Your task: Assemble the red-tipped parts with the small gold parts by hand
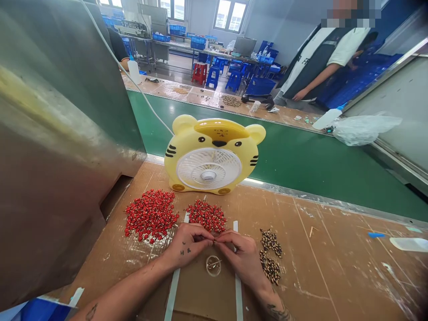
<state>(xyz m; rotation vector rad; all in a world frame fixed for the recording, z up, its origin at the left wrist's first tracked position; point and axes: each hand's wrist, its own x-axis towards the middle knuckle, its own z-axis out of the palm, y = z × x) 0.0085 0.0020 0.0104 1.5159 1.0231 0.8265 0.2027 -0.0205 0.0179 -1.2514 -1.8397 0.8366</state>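
I see the large red pile (152,216), left hand (187,246), small red pile (205,215), right hand (243,256) and black-gold pieces (271,269), seemingly kept within reach. Both hands' fingertips pinch a tiny piece (214,239) midway, presumably steadying it; I can't tell its kind.

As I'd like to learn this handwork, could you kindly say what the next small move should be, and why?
Probably a gentle squeeze with the fingers: the left hand and right hand pinch close together, just beyond the clear dish, seemingly on something too small to make out. Steadying it there seems sensible before reaching for the nearby red pieces.
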